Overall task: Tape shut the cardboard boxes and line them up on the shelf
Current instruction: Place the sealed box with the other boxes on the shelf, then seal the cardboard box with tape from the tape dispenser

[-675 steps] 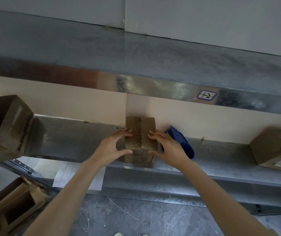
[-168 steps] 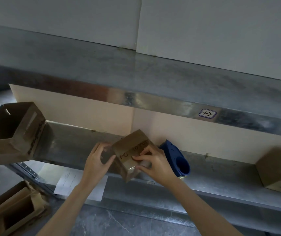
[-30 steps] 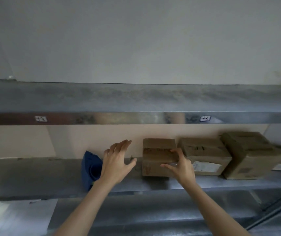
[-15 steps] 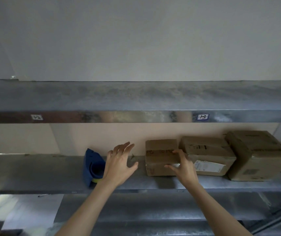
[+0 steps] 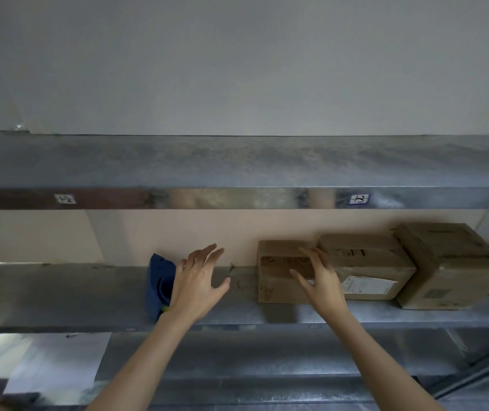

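While the small box (image 5: 278, 271) stands closed on the shelf (image 5: 59, 295), just beside the middle box (image 5: 364, 265), the left hand (image 5: 197, 284) and right hand (image 5: 321, 281) are spread, holding nothing, the right in front of it.

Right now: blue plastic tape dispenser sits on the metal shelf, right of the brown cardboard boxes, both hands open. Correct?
No. Head view: the blue plastic tape dispenser sits on the metal shelf left of the brown cardboard boxes, not right. Left hand and right hand are open.

Dim, soft, wide-angle edge distortion
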Tool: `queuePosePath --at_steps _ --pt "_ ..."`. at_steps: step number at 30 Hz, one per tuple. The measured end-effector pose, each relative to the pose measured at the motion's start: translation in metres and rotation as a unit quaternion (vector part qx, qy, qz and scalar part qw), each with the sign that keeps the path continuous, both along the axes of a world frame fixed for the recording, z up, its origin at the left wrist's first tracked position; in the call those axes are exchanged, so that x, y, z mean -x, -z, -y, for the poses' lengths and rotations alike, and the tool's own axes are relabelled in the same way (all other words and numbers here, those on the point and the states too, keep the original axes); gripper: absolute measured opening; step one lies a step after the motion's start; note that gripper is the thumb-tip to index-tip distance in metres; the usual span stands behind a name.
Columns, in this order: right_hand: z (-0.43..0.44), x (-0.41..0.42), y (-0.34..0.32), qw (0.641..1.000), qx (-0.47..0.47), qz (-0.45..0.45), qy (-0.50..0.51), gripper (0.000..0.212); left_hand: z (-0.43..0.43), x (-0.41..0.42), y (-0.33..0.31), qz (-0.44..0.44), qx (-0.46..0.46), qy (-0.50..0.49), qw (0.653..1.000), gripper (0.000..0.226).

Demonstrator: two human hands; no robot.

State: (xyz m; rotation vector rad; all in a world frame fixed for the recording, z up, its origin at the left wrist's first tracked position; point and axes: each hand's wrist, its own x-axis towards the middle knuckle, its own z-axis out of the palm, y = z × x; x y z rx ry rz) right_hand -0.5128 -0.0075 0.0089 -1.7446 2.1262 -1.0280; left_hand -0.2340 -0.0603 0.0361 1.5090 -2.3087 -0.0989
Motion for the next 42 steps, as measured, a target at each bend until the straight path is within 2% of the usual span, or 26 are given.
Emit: queuePosePath --at_steps 5,11,24,33,42 --pt "0.023 -0.038 -0.010 0.998 -0.030 -0.059 -0.023 0.055 -0.002 -0.035 -0.008 0.013 0.018 -0.048 0.999 0.063" --pt "0.058 -0.122 -0.020 0.991 -0.042 -0.091 -0.088 0.059 -0.004 -0.111 -0.017 0.034 0.041 -0.116 0.992 0.066" --pt "0.115 -0.400 -0.038 0.973 -0.019 -0.110 -0.202 0.057 -0.017 -0.377 -0.017 0.039 0.045 -0.233 0.971 0.068" --pt "0.144 -0.557 -0.037 0.962 -0.010 -0.113 -0.249 0.052 0.000 -0.533 -0.012 -0.031 0.042 -0.312 0.949 0.063" --pt "0.207 -0.655 -0.026 0.925 -0.039 -0.108 -0.362 0.049 0.045 -0.616 0.013 -0.072 -0.014 -0.389 0.918 0.068"
